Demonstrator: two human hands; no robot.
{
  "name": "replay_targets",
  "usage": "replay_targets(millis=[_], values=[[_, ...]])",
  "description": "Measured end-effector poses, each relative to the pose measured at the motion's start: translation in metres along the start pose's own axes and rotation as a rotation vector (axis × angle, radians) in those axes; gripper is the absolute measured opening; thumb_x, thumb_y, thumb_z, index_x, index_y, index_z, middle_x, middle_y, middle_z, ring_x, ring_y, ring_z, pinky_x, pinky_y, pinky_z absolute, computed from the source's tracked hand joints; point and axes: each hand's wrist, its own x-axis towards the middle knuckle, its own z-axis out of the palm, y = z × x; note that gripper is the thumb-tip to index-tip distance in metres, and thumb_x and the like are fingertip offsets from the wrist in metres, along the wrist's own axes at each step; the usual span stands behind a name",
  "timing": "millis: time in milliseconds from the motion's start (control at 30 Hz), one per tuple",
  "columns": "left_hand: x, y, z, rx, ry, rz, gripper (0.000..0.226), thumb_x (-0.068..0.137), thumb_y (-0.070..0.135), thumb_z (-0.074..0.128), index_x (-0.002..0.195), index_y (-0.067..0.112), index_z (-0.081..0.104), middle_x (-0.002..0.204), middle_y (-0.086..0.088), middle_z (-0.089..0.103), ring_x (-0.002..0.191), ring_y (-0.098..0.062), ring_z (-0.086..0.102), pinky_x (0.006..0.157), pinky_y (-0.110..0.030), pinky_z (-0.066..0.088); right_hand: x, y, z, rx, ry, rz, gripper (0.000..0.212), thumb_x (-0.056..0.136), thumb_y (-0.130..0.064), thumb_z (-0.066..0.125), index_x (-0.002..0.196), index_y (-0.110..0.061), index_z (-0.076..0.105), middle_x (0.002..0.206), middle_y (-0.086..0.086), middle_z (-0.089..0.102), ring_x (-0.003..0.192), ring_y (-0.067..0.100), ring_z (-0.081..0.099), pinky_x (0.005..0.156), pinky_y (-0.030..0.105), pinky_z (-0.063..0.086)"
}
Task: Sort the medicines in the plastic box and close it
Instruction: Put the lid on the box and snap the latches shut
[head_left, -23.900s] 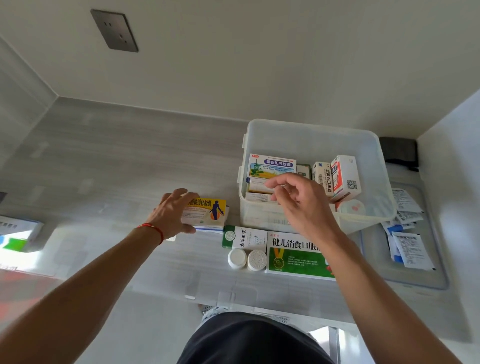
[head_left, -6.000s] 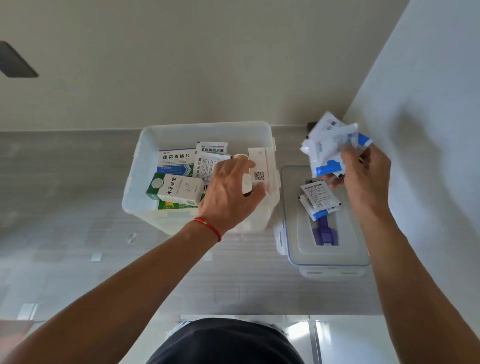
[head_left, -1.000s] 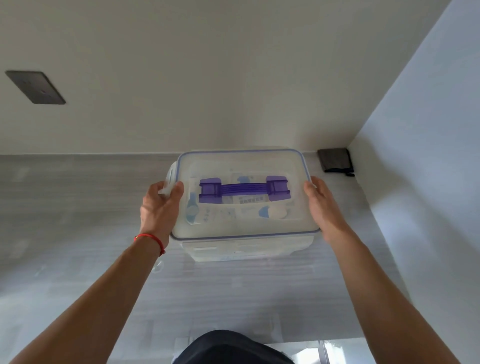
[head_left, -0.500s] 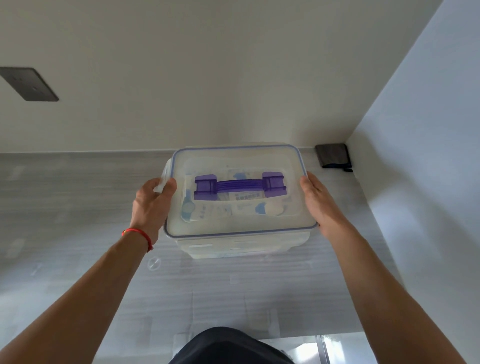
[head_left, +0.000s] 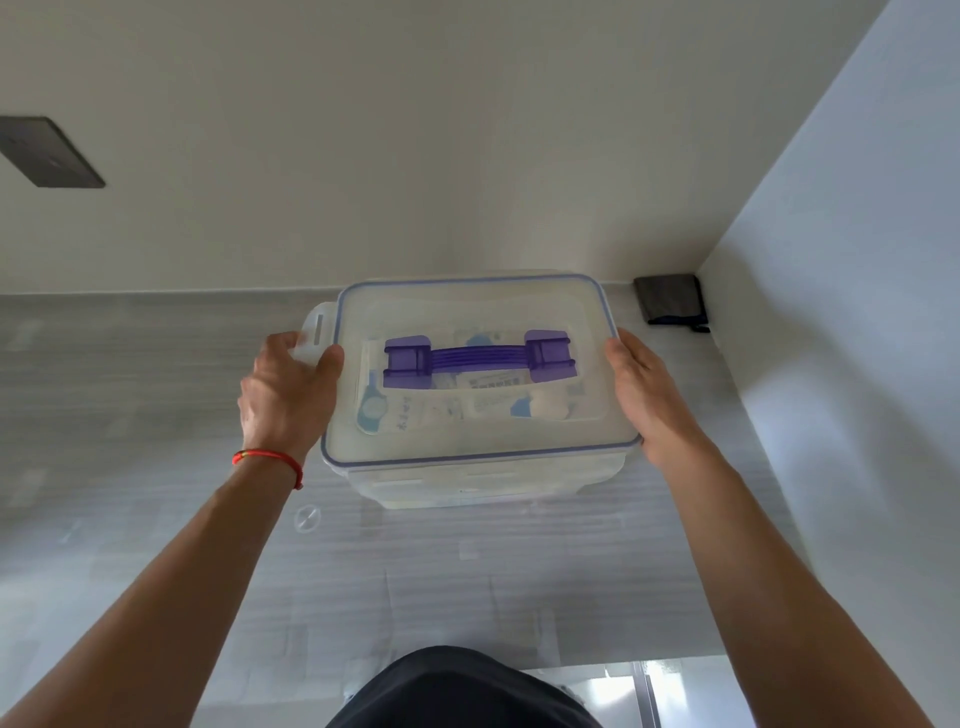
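Observation:
The translucent plastic box stands on the grey counter with its lid on top. A purple handle lies flat across the lid. Medicine sachets show dimly through the lid. My left hand grips the lid's left side, thumb on the rim and fingers round the raised left latch flap. My right hand presses flat against the lid's right edge with its fingers straight. The right latch is hidden beneath it.
A black folded object lies in the back right corner. The side wall rises close to the box's right. A dark socket plate sits on the back wall. A small round fitting is set in the counter.
Almost nothing has moved in the last second: both hands stay at the lid's sides. Earlier the box was open, with boxes and sachets going in and the lid lying beside it.

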Motion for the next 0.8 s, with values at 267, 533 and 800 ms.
replay_targets(millis=[267,533,800], values=[[-0.005,0.007,0.004,0.001,0.000,0.027,0.052,0.094,0.045,0.054,0.138,0.020,0.048,0.122,-0.016,0.064,0.111,-0.040,0.057,0.080,-0.037,0.037,0.000,-0.005,0.005,-0.122,0.027,-0.017,0.058,0.107,-0.047,0.035,0.160,-0.022,0.032,0.165,-0.001,0.036,0.151,0.020,0.033,0.122,0.033,0.021],[-0.005,0.004,-0.002,0.044,-0.003,0.056,0.049,0.095,0.040,0.057,0.138,0.018,0.048,0.116,-0.018,0.067,0.111,-0.042,0.055,0.079,-0.037,0.035,-0.007,-0.009,0.003,-0.233,0.038,-0.036,0.056,0.107,-0.045,0.036,0.158,-0.021,0.033,0.162,0.004,0.041,0.147,0.027,0.039,0.113,0.034,0.028],[-0.008,0.004,-0.008,-0.020,0.009,0.086,0.048,0.092,0.039,0.063,0.134,0.017,0.053,0.096,-0.001,0.059,0.092,-0.025,0.053,0.080,-0.033,0.040,-0.010,-0.009,0.008,-0.298,0.059,-0.050,0.045,0.108,-0.037,0.035,0.142,-0.010,0.043,0.143,0.020,0.056,0.129,0.040,0.051,0.086,0.033,0.029]])
